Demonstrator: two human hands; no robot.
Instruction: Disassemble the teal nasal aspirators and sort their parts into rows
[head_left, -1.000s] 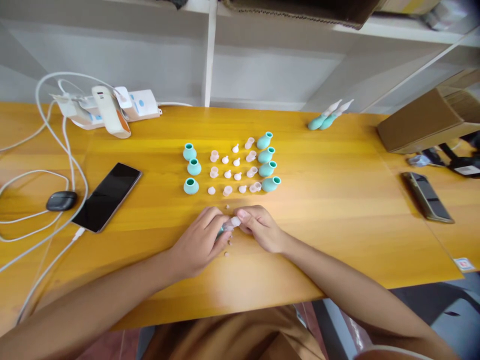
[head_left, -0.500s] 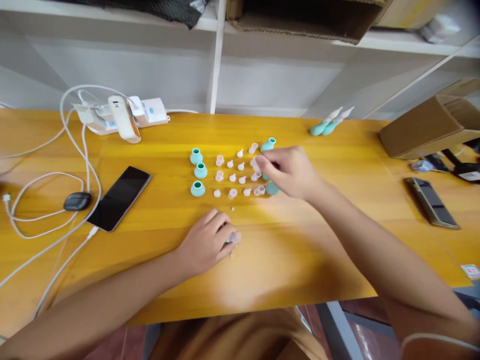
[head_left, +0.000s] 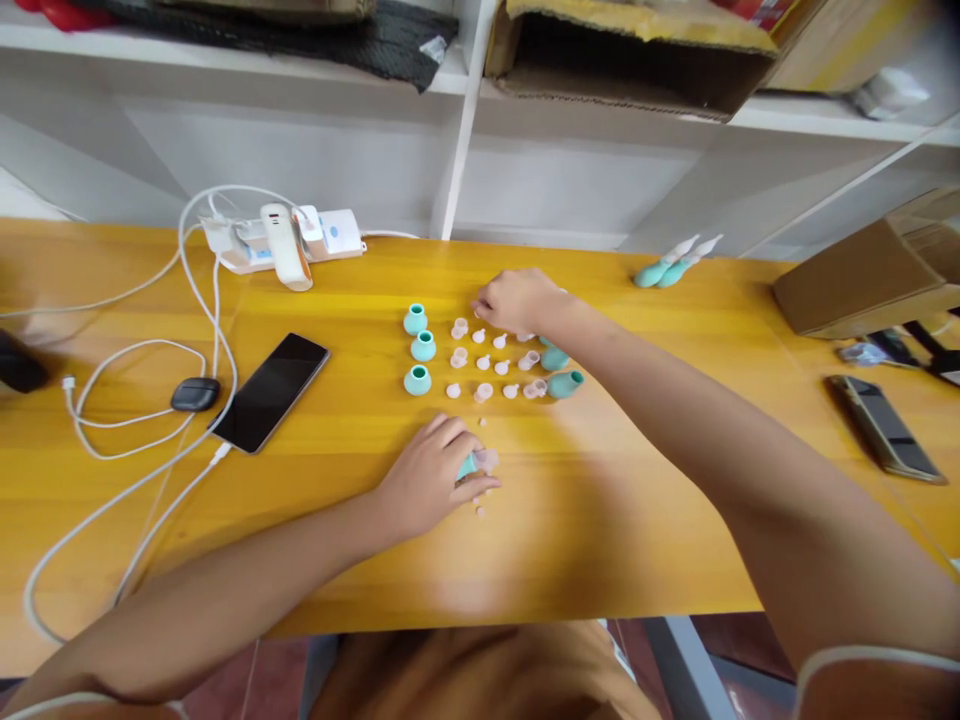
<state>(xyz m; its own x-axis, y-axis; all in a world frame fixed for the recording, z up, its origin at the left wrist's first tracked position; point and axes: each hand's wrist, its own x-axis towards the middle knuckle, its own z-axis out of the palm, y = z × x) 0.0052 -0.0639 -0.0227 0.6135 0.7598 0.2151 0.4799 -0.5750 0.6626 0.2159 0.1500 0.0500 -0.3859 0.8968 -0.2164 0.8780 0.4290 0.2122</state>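
My left hand (head_left: 427,480) is curled round a small teal squeeze bulb (head_left: 466,466), lying low over the table with a translucent pale tip (head_left: 486,460) at its right end. My right hand (head_left: 514,300) reaches over the back of the laid-out parts, fingertips pinched together near the table; what they hold, if anything, is too small to tell. Below it are rows of small round translucent pieces (head_left: 483,362) and cup-shaped translucent pieces (head_left: 459,357). Three open-necked teal pots (head_left: 418,380) stand at the left. More teal bulbs (head_left: 564,384) lie at the right, partly hidden by my right forearm.
Tiny pale bits (head_left: 481,511) lie near my left hand. At the left are a black phone (head_left: 271,392), an earbud case (head_left: 196,394), white cables and a power strip (head_left: 255,255). Two teal pieces with white tips (head_left: 675,265), a cardboard box (head_left: 855,270) and another phone (head_left: 885,428) are at the right.
My right hand has moved left and back, from the right-hand column to the back row. My left thumb has extended away from the bulb's tip. The camera view has shifted slightly.
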